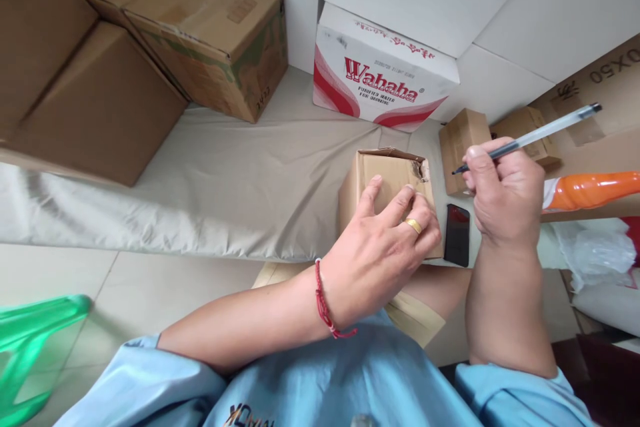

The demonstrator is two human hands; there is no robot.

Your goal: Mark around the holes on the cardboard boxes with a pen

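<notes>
A small brown cardboard box [373, 177] with a torn top corner sits on a beige cloth-covered surface [225, 167]. My left hand [383, 250], with a gold ring and a red string bracelet, rests on top of it, fingers curled down on the lid. My right hand [505, 190] is raised just right of the box, closed around a clear pen [545, 130] whose dark tip points left. A black phone [457, 235] lies flat between the box and my right wrist.
A white and red "Wahaha" water carton [385, 77] stands behind the box. Large brown cartons [100, 80] fill the left. Two small brown boxes [463, 140] and an orange object [590, 190] lie at right. A green plastic stool [30, 347] is at lower left.
</notes>
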